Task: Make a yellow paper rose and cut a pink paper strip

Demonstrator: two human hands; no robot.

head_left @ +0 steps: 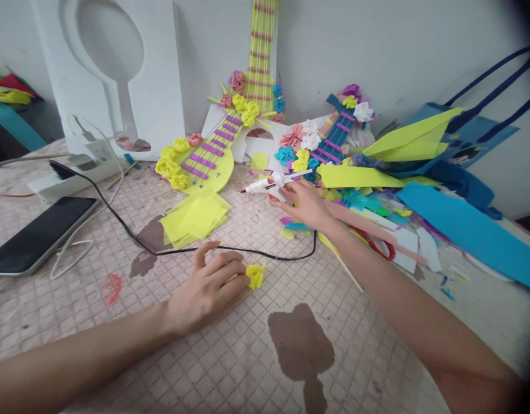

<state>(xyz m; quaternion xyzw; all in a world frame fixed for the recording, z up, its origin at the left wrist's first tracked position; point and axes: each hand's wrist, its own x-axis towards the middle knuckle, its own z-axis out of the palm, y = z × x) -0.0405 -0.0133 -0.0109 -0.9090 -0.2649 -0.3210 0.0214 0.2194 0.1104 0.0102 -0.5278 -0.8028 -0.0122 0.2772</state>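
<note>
My left hand (pixel 208 287) is low over the table, its fingers bent and the fingertips closed against a small yellow paper flower (pixel 255 276); the thumb is hidden. Farther back, my right hand (pixel 307 202) has its fingers around a white hot glue gun (pixel 265 185), whose dark nozzle points left. A black cord (pixel 265 252) runs across the table between the hands. Behind my left hand lies a loose stack of yellow paper squares (pixel 196 217). A yellow paper guitar (pixel 211 158) edged with paper flowers leans beyond that stack.
A phone (pixel 38 236) and a white power strip (pixel 62 178) sit at the left. White foam board (pixel 161 75) with a guitar-shaped cutout stands against the wall. Right of my right hand are paper scraps, red-handled scissors (pixel 388 250), blue paper (pixel 476 230) and a blue bag (pixel 484 138).
</note>
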